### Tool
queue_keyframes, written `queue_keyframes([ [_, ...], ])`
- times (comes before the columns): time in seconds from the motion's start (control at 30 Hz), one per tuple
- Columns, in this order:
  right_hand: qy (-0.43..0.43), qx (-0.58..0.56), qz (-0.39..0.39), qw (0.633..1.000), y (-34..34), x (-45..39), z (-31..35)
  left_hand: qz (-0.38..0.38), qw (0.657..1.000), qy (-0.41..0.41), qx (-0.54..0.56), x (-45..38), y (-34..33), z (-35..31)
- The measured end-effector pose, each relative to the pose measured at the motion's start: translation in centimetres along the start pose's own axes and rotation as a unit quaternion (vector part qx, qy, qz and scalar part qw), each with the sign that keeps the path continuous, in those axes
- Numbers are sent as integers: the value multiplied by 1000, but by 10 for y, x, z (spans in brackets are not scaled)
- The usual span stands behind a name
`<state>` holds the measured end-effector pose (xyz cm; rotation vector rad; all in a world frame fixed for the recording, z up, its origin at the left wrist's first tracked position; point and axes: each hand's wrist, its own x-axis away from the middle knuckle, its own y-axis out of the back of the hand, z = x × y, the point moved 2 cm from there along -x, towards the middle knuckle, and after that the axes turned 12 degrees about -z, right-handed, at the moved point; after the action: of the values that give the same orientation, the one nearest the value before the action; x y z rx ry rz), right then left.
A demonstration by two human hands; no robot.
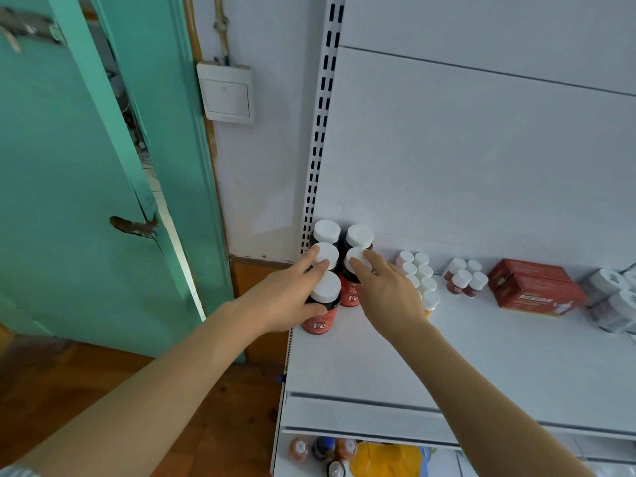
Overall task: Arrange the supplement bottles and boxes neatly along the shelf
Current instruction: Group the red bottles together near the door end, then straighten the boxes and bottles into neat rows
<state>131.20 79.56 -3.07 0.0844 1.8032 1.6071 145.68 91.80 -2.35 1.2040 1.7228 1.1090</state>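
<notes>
Bottles (339, 266) with red "Fe" labels and white caps stand clustered at the shelf's (481, 356) left end, centre of the frame, in two columns running back to the rear panel.

Head view, the only one. Your left hand (287, 297) wraps the front bottle (321, 304) of the left column: thumb across its label, fingers reaching along its far side to the cap behind. That grip looks meant to press the column square against the slotted upright (318, 139). Your right hand (385, 290) lies loosely spread, fingertips (358, 266) on the cap of the right column's front bottle (352, 287), grasping nothing; it appears to be steadying or nudging that bottle into line. The left column sits one bottle further forward than the right, so the block is not yet even.

Right of centre, small white-capped bottles (418, 275) form their own double row, just beside your right hand. Further right stand four small dark bottles (464, 277), then two stacked red boxes (537, 287), slightly skewed. Wrapped white rolls (611, 301) sit at the right edge. In my judgement the groups are sorted by kind, but spacing and front alignment remain to be done.
</notes>
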Motion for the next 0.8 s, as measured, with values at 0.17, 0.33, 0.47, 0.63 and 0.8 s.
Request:
queue_keyframes([
  [0.17, 2, -6, 3, 1000, -1, 3, -1, 4, 1000, -1, -3, 0, 3, 1],
  [0.33, 1, -2, -26, 1000, 7, 6, -10, -30, 1000, 1, -7, -1, 23, -3],
  [0.47, -10, 8, -49, 999, 17, 10, -32, -125, 991, -34, -22, -10, 38, -23],
  [0.63, -23, 16, -30, 999, 24, 20, -79, -176, 977, -120, 5, -27, 20, -76],
  [0.8, -77, -9, 33, 996, 18, 37, -127, -126, 987, -102, 2, -58, -30, -126],
])
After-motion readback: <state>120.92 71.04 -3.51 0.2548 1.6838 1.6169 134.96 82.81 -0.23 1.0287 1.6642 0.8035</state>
